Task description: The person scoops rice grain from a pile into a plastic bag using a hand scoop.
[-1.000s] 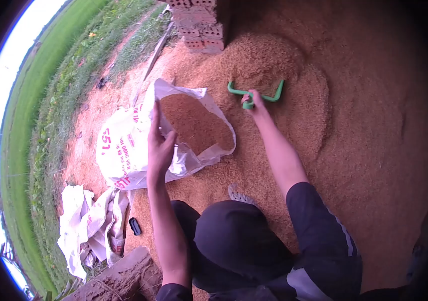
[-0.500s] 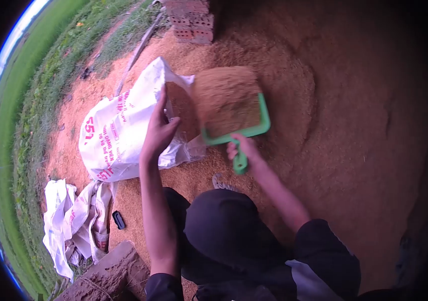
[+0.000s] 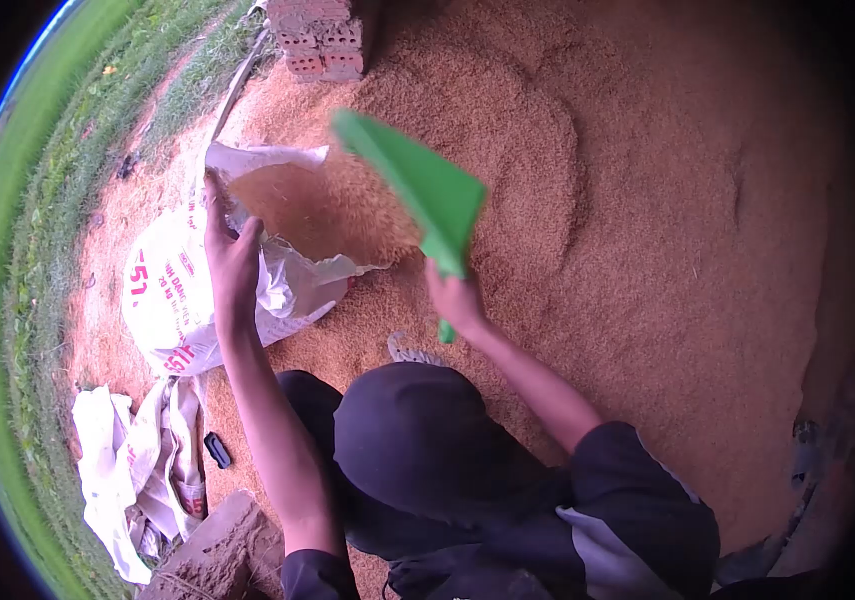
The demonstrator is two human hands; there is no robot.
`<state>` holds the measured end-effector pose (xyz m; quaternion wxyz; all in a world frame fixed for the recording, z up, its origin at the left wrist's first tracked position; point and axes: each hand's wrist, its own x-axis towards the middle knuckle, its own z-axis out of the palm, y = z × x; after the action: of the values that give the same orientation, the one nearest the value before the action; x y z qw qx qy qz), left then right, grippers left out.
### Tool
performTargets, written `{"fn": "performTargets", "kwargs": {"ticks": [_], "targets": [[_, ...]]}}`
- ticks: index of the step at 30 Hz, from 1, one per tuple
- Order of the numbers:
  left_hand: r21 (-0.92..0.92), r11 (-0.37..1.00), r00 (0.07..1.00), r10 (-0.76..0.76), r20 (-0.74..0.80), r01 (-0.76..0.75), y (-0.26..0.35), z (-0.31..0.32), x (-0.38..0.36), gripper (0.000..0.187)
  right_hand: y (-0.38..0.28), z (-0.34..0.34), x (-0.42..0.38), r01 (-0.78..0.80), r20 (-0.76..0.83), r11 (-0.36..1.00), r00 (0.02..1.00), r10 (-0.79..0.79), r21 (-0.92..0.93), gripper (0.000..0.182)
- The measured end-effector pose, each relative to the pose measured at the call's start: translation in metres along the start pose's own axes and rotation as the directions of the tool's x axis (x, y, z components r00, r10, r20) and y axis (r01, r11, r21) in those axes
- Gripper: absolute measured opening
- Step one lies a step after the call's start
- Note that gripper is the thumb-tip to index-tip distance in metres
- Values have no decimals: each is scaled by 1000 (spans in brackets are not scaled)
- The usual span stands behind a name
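My right hand (image 3: 455, 298) is closed around the handle of a green dustpan (image 3: 432, 190), which is tipped on its side with its underside towards me. Brown grain (image 3: 372, 205), blurred by motion, falls from it into the mouth of a white woven sack (image 3: 172, 300) with red print. At the sack's near rim, my left hand (image 3: 234, 260) grips the edge, thumb apart from the fingers, and keeps the mouth open. Grain shows inside the sack.
A wide heap of grain (image 3: 507, 110) spreads behind and to the right. Red bricks (image 3: 322, 45) stand at the top. Crumpled sacks (image 3: 137, 460), a small black object (image 3: 217, 450) and a brown block (image 3: 212, 555) lie at lower left. Grass (image 3: 47, 250) runs along the left.
The dustpan, level and heaped with grain before, has been tilted towards the sack and its grain now pours out. My left hand still holds the rim, and the mouth looks wider.
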<state>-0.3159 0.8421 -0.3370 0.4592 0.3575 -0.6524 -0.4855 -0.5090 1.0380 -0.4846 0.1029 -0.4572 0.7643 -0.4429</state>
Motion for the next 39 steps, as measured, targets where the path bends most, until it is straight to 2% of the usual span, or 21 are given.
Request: {"fn": "performTargets", "kwargs": {"ticks": [1, 2, 3, 4, 7, 8, 10, 13, 18, 19, 20, 22, 24, 25, 27, 28, 30, 31, 33, 35, 39], "targets": [[42, 999, 1000, 12, 26, -13, 0, 2, 1, 75, -3, -23, -8, 55, -159, 998, 986, -53, 9, 15], [82, 996, 998, 23, 55, -28, -1, 6, 2, 75, 0, -47, -20, -323, -3, 910, 942, 335, 262, 14], [80, 996, 998, 22, 64, -27, -3, 8, 3, 75, 3, -71, -34, -653, 231, 627, 748, 623, 425, 14], [97, 994, 995, 45, 85, -54, -5, 11, 4, 75, 3, -93, -48, -713, 288, 427, 647, 706, 556, 13], [135, 987, 989, 66, 130, -83, -11, 18, 7, 76, 25, -152, -102, -758, 562, -119, 358, 746, 641, 13], [160, 983, 988, 66, 136, -88, -14, 21, 7, 77, 29, -165, -118, -749, 549, -124, 351, 758, 651, 13], [151, 985, 988, 66, 138, -87, -17, 26, 8, 76, 33, -183, -143, -407, 788, -715, 23, 615, 569, 13], [188, 980, 990, 48, 135, -73, -14, 36, 11, 74, 30, -173, -149, -528, 788, -623, 161, 594, 577, 13], [180, 983, 992, 23, 121, -45, -16, 50, 14, 73, 98, -135, -59, -306, 781, -719, 199, 592, 624, 15], [195, 980, 995, 12, 103, -32, -15, 53, 13, 73, 127, -129, -36, -273, 799, -758, 321, 509, 592, 14], [187, 982, 996, 0, 86, -16, -15, 55, 13, 71, 133, -129, -3, -187, 795, -775, 209, 570, 604, 14], [152, 988, 997, -10, 77, -2, -19, 54, 16, 66, 132, -120, 38, -231, 765, -730, 242, 597, 643, 16], [139, 989, 996, -59, 67, 50, -15, 59, 11, 63, 145, -106, 59, -275, 687, -662, 523, 505, 697, 18], [154, 986, 996, -69, 64, 58, -13, 60, 10, 62, 149, -98, 73, -259, 644, -625, 549, 532, 737, 20], [156, 985, 996, -82, 33, 76, -18, 63, 11, 60, 167, -69, 109, -196, 546, -545, 572, 612, 815, 15], [140, 986, 994, -102, 33, 96, -17, 64, 10, 61, 173, -68, 135, -130, 547, -560, 477, 688, 818, 15], [147, 981, 991, -129, 18, 125, -14, 64, 9, 62, 232, -65, 185, -203, 516, -519, 630, 580, 830, 12], [229, 970, 995, -96, 42, 84, -11, 63, 9, 63, 223, -77, 199, -202, 371, -332, 709, 599, 921, 12], [314, 948, 996, -75, 47, 56, -11, 60, 7, 64, 235, -93, 241, -184, 438, -422, 621, 651, 888, 13], [257, 966, 995, -4, 97, -21, -15, 55, 9, 66, 260, -103, 268, -378, 550, -400, 577, 604, 835, 15], [259, 966, 987, -50, 150, 9, -13, 53, 11, 69, 244, -98, 233, -422, 456, -188, 735, 502, 887, 12]]}}
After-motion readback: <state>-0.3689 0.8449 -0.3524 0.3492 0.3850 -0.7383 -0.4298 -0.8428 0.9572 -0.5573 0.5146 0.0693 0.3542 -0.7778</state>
